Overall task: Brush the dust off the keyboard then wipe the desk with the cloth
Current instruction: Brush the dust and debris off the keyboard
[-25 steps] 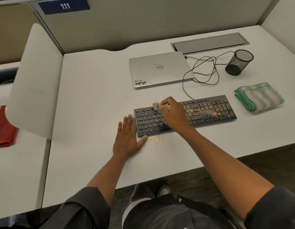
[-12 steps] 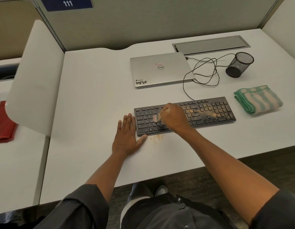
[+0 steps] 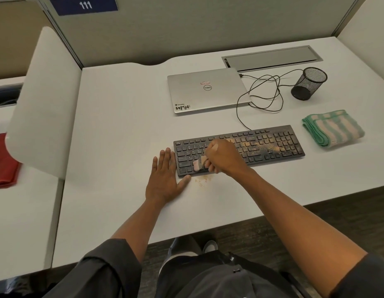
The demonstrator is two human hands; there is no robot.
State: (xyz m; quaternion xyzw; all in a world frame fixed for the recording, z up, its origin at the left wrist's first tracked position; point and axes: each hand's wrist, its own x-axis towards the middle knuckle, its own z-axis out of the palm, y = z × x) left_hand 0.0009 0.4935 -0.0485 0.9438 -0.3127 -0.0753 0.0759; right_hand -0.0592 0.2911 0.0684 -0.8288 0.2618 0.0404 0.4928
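Moved: since half a second ago the brush went down from the middle key rows to the front edge of the keyboard, lower centre of the frame; the left hand stayed flat.
Risk: orange dust already lies on the desk below the keyboard; I think a hard stroke could throw more of it off the near edge, where the cloth cannot reach it.
Risk two: much dust remains on the right half of the keys, so wiping now would be too early.
Grip right: the right hand has fingers curled tight around the brush handle, bristles touching the keys.
Grip left: fingers straight, palm on the desk, thumb against the keyboard corner.
Cloth: folded, untouched, at the right of the frame beside the keyboard.
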